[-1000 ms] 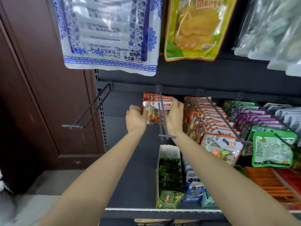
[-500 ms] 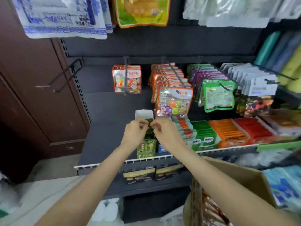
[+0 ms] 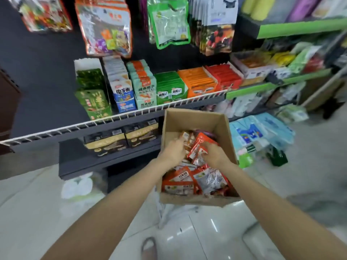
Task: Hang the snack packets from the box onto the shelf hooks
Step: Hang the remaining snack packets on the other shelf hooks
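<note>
Inside the cardboard box (image 3: pixel 195 119), snack packets (image 3: pixel 180 182), left hand (image 3: pixel 173 152) and right hand (image 3: pixel 214 154) each gripping some.

blue-white shelf pkt (image 3: pixel 123 92): "魔芋爽". other pkt labels too blurred to read.

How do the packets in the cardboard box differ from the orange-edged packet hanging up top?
The packets in the box lie jumbled flat; the hanging orange-edged packet dangles upright above the shelf. The boxed ones sit low by the floor, both hands among them; the hanging one is untouched. Both show orange-red printing and clear windows.
</note>
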